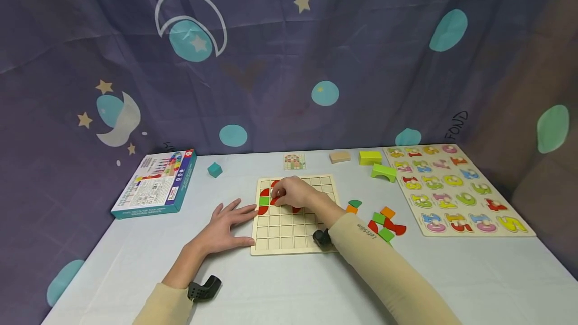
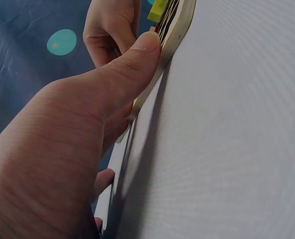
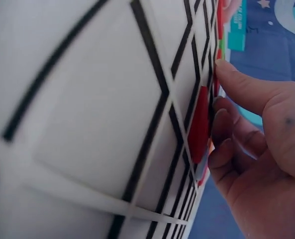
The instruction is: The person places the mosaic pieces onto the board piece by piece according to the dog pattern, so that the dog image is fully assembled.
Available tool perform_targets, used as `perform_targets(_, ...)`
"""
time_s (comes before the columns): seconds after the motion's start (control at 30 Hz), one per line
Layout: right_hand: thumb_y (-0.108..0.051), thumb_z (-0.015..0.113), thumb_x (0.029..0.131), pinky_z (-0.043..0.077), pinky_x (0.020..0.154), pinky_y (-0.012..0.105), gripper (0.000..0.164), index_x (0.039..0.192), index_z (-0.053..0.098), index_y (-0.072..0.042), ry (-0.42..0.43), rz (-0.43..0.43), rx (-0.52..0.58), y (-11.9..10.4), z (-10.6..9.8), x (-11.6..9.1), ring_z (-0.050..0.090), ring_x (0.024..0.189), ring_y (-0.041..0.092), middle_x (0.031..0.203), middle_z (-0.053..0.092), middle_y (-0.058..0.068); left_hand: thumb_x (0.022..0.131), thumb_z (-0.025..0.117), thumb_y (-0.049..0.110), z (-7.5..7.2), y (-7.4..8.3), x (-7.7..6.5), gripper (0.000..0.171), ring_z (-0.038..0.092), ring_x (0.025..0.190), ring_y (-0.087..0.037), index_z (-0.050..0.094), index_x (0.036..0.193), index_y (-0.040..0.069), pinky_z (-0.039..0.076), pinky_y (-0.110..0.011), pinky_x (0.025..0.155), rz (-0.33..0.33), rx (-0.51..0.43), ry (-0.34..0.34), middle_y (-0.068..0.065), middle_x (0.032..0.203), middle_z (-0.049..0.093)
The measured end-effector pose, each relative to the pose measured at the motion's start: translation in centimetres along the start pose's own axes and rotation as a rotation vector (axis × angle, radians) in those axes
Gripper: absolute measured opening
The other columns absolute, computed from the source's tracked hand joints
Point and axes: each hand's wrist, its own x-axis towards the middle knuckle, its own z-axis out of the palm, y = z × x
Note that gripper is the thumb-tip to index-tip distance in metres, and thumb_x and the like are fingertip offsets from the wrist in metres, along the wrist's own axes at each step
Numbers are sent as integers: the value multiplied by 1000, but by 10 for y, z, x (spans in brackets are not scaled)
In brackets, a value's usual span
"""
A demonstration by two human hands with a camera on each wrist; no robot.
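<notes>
A pale wooden grid board lies on the table, with red and green tiles in its upper left cells. My left hand rests at the board's left edge, fingers spread; in the left wrist view its thumb touches the board's rim. Over the upper part of the grid, my right hand bends its fingers and pinches a red quarter-circle tile, partly hidden by the fingertips. Another red tile sits in the grid near that hand, and a green square tile lies left of it.
Loose red, green and orange tiles lie right of the board. Beyond them is a number puzzle. At the back are a pattern card, a yellow block and a green arch block. A box and teal cube stand left.
</notes>
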Motion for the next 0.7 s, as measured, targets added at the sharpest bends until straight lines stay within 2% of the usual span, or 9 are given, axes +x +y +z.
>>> perform_targets(0.13, -11, 76, 91, 48, 68, 27, 16, 107, 76, -8, 3, -20, 68, 2, -8, -5, 56, 72, 11, 83, 65, -4, 79, 79, 59, 0, 0, 1, 79, 19, 150, -39, 60, 143, 17, 1, -71, 112, 2, 3, -3, 5, 153, 47)
perform_targets(0.27, -12, 73, 94, 46, 64, 29, 20, 112, 74, -3, 21, -19, 166, 8, -22, -16, 56, 72, 14, 86, 65, 0, 80, 78, 60, 1, 0, 2, 79, 19, 150, -39, 59, 144, 18, 1, -72, 112, -1, 12, -8, 5, 153, 47)
perform_targets(0.47, -13, 73, 94, 49, 70, 33, 28, 118, 70, 1, 51, -10, 269, 24, -46, -40, 58, 79, 20, 92, 64, 4, 79, 79, 59, 1, 0, 2, 80, 20, 150, -39, 59, 144, 17, 1, -71, 112, 1, 11, -2, 4, 153, 47)
perform_targets(0.57, -12, 73, 94, 52, 74, 35, 28, 118, 69, 1, 66, -4, 290, 35, -57, -55, 61, 82, 23, 94, 65, 5, 79, 80, 58, 1, 0, 1, 80, 20, 150, -39, 59, 144, 17, 1, -70, 112, 7, 6, 4, 3, 153, 47)
perform_targets(0.7, -14, 74, 94, 51, 75, 36, 27, 116, 70, 1, 93, 24, 266, 49, -68, -75, 61, 82, 24, 94, 66, 3, 79, 80, 57, 1, -1, 0, 79, 20, 150, -40, 60, 143, 16, 1, -70, 113, 12, 10, 11, 3, 153, 48)
